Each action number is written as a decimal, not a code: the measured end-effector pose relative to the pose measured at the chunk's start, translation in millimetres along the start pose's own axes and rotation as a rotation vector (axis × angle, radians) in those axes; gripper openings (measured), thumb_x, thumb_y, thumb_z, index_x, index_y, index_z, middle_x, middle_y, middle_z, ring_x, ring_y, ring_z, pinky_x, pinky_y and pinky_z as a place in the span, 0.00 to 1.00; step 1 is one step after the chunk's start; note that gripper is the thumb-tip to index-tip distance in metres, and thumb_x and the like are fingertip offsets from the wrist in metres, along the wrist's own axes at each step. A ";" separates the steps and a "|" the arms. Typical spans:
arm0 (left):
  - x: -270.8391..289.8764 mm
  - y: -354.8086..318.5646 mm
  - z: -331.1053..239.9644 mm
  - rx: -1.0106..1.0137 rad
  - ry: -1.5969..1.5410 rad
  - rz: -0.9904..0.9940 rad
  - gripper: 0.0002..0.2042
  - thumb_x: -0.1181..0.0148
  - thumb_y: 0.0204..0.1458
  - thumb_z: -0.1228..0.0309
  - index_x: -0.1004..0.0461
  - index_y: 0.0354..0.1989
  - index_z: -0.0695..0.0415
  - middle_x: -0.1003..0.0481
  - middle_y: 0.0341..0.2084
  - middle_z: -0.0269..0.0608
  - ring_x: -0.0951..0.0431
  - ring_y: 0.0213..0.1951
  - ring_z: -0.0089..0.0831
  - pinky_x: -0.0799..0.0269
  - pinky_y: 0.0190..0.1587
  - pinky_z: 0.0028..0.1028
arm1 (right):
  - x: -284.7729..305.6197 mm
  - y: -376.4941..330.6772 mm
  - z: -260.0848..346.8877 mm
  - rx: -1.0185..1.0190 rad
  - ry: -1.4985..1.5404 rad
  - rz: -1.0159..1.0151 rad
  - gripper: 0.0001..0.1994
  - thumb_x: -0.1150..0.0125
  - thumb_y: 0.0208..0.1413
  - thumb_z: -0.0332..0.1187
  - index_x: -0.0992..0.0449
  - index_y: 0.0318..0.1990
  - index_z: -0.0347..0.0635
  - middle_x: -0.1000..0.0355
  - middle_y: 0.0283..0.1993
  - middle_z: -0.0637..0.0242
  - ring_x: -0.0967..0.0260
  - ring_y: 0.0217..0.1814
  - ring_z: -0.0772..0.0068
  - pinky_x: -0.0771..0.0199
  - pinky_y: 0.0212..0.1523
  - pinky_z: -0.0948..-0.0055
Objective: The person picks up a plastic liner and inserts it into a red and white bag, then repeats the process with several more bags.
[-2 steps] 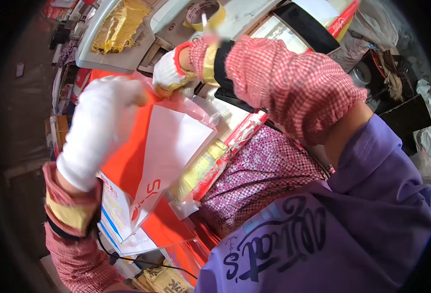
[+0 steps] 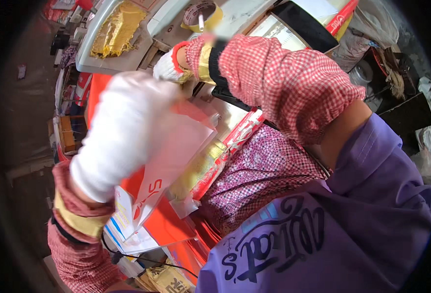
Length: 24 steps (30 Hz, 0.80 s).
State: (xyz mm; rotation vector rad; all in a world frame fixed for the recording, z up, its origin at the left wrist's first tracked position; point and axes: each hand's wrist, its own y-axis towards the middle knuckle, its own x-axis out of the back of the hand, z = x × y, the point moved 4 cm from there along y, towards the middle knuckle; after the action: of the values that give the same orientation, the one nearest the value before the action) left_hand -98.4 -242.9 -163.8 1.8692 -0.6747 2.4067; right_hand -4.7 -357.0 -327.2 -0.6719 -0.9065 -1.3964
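My left hand, in a white glove, is raised over the left part of a translucent plastic sheet with red print. Motion smears its fingers, so their shape is unclear. Just beyond it, my right hand wears a white knit glove with a red cuff. Its fingers look curled at the sheet's far end, but my left hand partly covers them, and what they grip is hidden. Orange-red sheeting lies beneath the plastic sheet. Beside it are a yellowish clear-wrapped bundle and a red-and-white printed roll or strip.
Beyond my hands, a tape roll and a gold cloth lie on a pale surface. A dark-edged panel stands at the far right. A black cord crosses near my left forearm. Crumpled plastic is at the upper right.
My left hand has swept right across the orange-red sheeting, close to my right hand, and now covers part of it. My right hand has barely moved.
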 end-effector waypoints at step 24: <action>-10.8 -104.0 -94.2 -0.359 0.054 0.736 0.11 0.45 0.42 0.60 0.24 0.16 0.52 0.29 0.13 0.38 0.30 0.18 0.38 0.34 0.25 0.33 | 6.6 -43.4 69.7 -0.332 0.040 -0.505 0.09 0.47 0.43 0.35 0.26 0.23 0.38 0.29 0.26 0.53 0.30 0.27 0.56 0.32 0.24 0.62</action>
State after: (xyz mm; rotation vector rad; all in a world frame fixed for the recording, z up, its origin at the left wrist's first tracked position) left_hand -153.4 -113.5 -158.3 1.5732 -1.9129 2.4102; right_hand -57.5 -305.4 -290.6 -0.6845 -0.8532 -2.0346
